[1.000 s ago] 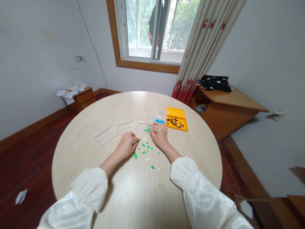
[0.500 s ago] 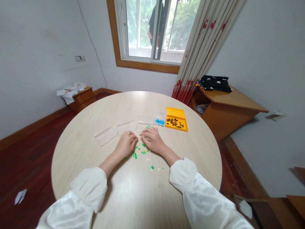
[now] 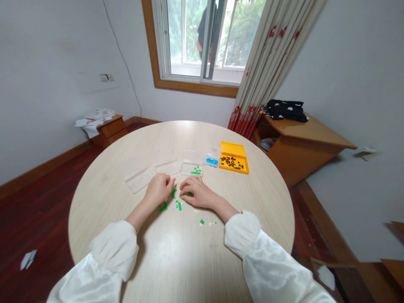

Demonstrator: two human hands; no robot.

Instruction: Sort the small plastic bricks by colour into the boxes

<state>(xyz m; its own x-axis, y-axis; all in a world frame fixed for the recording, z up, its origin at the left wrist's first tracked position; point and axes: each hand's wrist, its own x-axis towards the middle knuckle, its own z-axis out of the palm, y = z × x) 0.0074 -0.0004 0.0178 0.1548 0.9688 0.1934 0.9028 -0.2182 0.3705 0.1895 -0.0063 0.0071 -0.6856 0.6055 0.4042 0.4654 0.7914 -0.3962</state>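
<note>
Small green building bricks (image 3: 179, 206) lie scattered with pale yellow pieces on the round table (image 3: 189, 261). My left hand (image 3: 159, 188) is closed at the left edge of this scatter, its thumb and fingertips together. Whatever they may hold is too small to make out. Opposite it, my right hand (image 3: 199, 193) hovers low over the pieces with curved fingers apart, covering part of the scatter. Behind my right hand, a clear plastic box (image 3: 186, 169) has several green bricks inside. Two more clear trays, a left tray (image 3: 139, 180) and a middle tray (image 3: 166, 167), stand beyond my left hand.
A small clear box with blue pieces (image 3: 211, 161) stands beside an open yellow case (image 3: 233, 148) of dark brown pieces. Past the table are a wooden cabinet (image 3: 309, 136) with folded black cloth, a curtain (image 3: 268, 63) and a window.
My right hand has come back toward me and left, away from the clear box, where the green bricks now show. My left hand has shifted slightly left, uncovering some green bricks.
</note>
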